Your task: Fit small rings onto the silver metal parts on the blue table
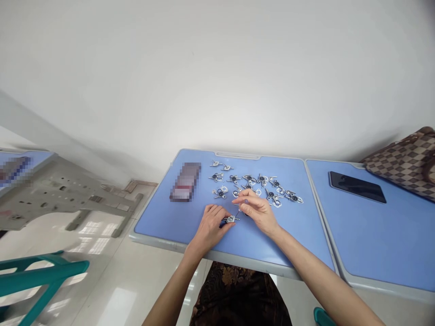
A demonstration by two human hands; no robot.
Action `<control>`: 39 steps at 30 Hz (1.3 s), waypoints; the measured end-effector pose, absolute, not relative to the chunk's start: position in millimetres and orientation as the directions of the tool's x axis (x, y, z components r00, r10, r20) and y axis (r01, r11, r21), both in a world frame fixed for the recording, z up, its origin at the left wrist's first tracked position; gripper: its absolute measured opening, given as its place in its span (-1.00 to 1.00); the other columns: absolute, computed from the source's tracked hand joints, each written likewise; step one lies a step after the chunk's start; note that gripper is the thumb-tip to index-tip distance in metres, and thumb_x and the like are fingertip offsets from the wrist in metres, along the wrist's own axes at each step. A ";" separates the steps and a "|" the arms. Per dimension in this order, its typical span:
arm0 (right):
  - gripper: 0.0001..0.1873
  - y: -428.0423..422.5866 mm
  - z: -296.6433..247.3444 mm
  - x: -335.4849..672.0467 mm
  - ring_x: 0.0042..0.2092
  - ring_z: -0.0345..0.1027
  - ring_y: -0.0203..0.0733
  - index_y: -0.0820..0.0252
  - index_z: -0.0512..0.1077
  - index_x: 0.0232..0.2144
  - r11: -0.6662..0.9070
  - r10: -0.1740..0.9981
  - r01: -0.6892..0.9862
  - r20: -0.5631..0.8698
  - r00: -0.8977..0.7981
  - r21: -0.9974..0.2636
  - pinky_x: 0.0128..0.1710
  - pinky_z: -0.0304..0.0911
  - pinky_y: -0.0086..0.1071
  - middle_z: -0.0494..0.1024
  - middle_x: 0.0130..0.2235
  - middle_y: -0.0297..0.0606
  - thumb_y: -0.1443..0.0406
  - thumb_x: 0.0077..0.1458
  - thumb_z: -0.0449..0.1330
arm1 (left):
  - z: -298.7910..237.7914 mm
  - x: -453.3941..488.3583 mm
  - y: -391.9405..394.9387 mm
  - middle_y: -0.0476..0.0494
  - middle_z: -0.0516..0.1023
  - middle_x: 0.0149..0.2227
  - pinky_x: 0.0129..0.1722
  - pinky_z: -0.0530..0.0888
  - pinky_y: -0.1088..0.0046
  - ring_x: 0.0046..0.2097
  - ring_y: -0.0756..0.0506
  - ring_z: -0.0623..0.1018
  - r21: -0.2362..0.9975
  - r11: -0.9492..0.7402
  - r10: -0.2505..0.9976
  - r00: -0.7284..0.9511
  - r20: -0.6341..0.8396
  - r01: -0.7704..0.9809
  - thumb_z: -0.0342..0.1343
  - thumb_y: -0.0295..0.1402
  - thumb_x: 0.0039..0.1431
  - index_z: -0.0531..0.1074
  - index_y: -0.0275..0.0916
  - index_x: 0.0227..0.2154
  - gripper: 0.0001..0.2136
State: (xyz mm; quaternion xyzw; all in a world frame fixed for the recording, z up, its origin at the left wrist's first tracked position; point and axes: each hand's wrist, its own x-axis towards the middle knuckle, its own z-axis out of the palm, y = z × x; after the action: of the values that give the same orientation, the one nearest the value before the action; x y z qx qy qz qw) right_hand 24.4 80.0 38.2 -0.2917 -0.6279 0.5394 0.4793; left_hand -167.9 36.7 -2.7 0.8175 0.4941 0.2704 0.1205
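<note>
The left hand (210, 228) pinches one small metal piece (231, 219), the right hand (255, 210) is beside it with its grip hard to tell, and many more pieces (249, 179) lie on the blue table (159, 213).

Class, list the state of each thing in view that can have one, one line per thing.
Left hand: gripping a metal fitting.
Right hand: fingertips pinched together just above it.
Other fittings: scattered, lying flat.
Black phone: lying flat, screen dark.
Checked handbag: partly out of view.
</note>
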 end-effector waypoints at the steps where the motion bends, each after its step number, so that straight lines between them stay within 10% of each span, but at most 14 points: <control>1: -0.75 79.9 37.5 24.5 -0.20 0.35 -0.19 0.11 0.59 -0.27 0.270 0.882 -0.127 0.298 -0.366 -0.954 -0.18 0.34 -0.28 0.44 -0.26 -0.22 0.10 0.16 0.22 | -2.8 -167.9 36.7 -0.05 0.49 -0.33 -0.08 0.30 0.25 -0.22 -0.09 0.47 0.462 -0.484 0.872 0.366 0.325 0.743 0.16 -0.28 0.21 0.36 -0.19 -0.31 -0.88; 39: -0.79 71.3 24.6 9.2 -0.18 0.47 -0.19 0.08 0.49 -0.09 0.567 0.746 0.059 0.483 -0.458 -0.821 -0.09 0.37 -0.28 0.61 -0.25 -0.26 0.28 0.25 0.13 | -7.1 -167.8 37.7 -0.08 0.49 -0.31 -0.13 0.33 0.26 -0.22 -0.11 0.48 0.411 -0.515 0.846 0.368 0.386 0.752 0.12 -0.28 0.24 0.34 -0.20 -0.25 -0.87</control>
State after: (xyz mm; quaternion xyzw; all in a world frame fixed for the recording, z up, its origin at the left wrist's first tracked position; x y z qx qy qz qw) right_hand 9.2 71.3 24.6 -0.2639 -0.7631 0.3830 0.4488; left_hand -167.8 37.7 -7.1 0.8230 0.4855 0.2831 0.0826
